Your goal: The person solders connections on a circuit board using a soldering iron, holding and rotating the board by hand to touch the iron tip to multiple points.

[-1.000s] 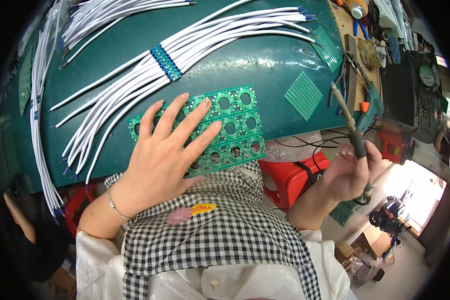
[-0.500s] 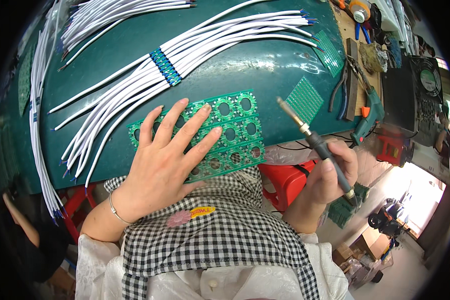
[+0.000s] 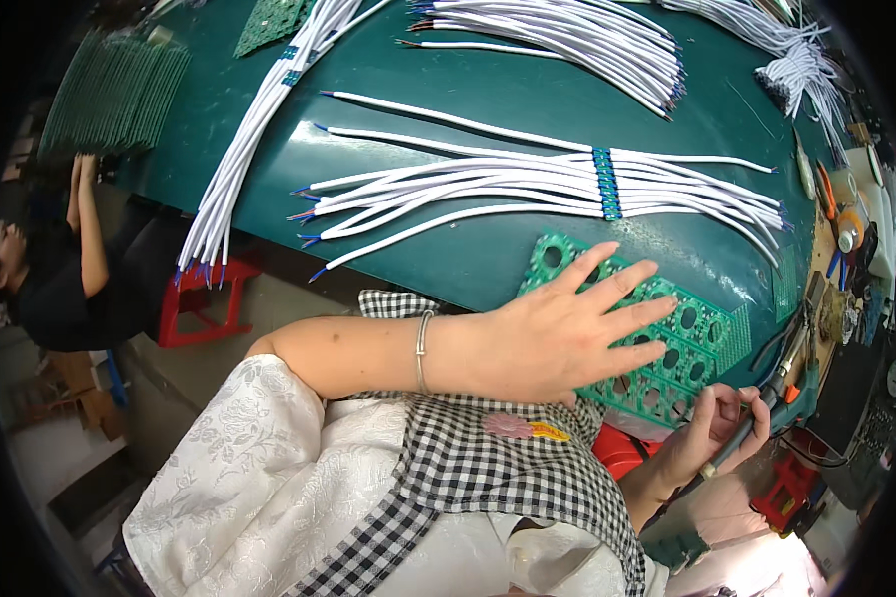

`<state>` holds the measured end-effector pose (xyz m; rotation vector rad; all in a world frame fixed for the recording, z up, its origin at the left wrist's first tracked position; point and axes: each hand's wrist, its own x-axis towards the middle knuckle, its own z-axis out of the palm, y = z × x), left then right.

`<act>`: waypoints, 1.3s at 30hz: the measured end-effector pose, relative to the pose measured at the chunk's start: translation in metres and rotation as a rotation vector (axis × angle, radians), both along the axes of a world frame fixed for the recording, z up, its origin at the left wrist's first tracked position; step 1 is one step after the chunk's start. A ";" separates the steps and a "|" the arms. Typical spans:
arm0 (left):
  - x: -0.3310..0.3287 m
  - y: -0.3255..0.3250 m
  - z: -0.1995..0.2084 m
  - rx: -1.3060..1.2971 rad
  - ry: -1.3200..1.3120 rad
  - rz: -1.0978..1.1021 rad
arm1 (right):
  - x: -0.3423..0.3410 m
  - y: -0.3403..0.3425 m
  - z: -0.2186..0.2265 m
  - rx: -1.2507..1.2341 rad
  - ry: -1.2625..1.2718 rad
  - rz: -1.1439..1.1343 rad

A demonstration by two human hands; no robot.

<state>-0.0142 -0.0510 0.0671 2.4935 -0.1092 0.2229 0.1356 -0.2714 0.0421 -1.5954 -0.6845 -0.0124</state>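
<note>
My left hand lies flat with spread fingers on a green circuit board panel with rows of round cut-outs, at the table's near edge. It covers much of the panel's left half. In my right hand, just off the panel's near right corner, is a soldering iron with a dark handle. Its front end points up and right, away from the panel, toward the tools. Beyond the panel lies a bundle of white cables with blue ends, crossed by a strip of small boards.
More white cables lie at the far side and the left. Stacked green boards stand far left, where another person sits near a red stool. Orange-handled pliers and a green tool are at right.
The view has turned left, so the table's contents appear shifted right and rotated. The soldering iron has swung from pointing up-left to up-right. My left hand stays on the panel.
</note>
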 end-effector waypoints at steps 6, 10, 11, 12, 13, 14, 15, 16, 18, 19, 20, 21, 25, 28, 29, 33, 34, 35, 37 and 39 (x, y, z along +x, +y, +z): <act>-0.031 0.025 0.001 0.027 -0.095 0.162 | -0.025 0.015 -0.021 -0.132 0.104 0.034; -0.073 0.050 -0.004 0.183 -0.216 0.517 | -0.035 0.022 -0.015 -0.288 -0.103 0.062; -0.085 0.057 -0.009 0.164 -0.210 0.589 | -0.034 0.022 -0.014 -0.344 -0.203 0.072; -0.094 0.062 -0.009 0.175 -0.158 0.646 | -0.034 0.022 -0.014 -0.400 -0.299 0.079; -0.100 0.065 -0.013 0.170 -0.141 0.687 | -0.036 0.023 -0.011 -0.402 -0.298 0.050; -0.103 0.066 -0.015 0.163 -0.125 0.731 | -0.037 0.026 -0.007 -0.401 -0.298 0.048; -0.103 0.065 -0.016 0.163 -0.127 0.728 | -0.037 0.028 -0.004 -0.340 -0.262 0.049; -0.102 0.065 -0.016 0.187 -0.125 0.739 | -0.038 0.029 -0.002 -0.280 -0.227 0.049; -0.097 0.064 -0.017 0.209 -0.127 0.752 | -0.036 0.027 0.001 -0.260 -0.238 0.063; -0.093 0.065 -0.020 0.235 -0.164 0.759 | -0.036 0.027 0.001 -0.244 -0.241 0.083; -0.090 0.066 -0.023 0.262 -0.202 0.763 | -0.037 0.025 0.001 -0.229 -0.243 0.099; -0.088 0.067 -0.024 0.258 -0.206 0.758 | -0.038 0.026 0.002 -0.231 -0.246 0.094; -0.080 0.066 -0.026 0.307 -0.174 0.750 | -0.042 0.035 0.005 -0.214 -0.237 0.174; -0.073 0.062 -0.022 0.284 -0.129 0.719 | -0.039 0.039 0.005 -0.213 -0.236 0.209; -0.072 0.061 -0.021 0.257 -0.108 0.692 | -0.039 0.042 0.006 -0.200 -0.240 0.237; -0.067 0.055 -0.018 -0.091 -0.204 0.674 | -0.039 0.049 0.013 -0.200 -0.250 0.302; -0.064 0.054 -0.017 -0.095 -0.205 0.670 | -0.039 0.052 0.015 -0.210 -0.255 0.333; -0.062 0.053 -0.015 -0.128 -0.231 0.663 | -0.038 0.055 0.019 -0.227 -0.267 0.350; -0.058 0.055 -0.017 -0.122 -0.270 0.632 | -0.038 0.064 0.022 -0.215 -0.302 0.374; -0.055 0.054 -0.018 -0.169 -0.253 0.643 | -0.040 0.072 0.024 -0.185 -0.347 0.385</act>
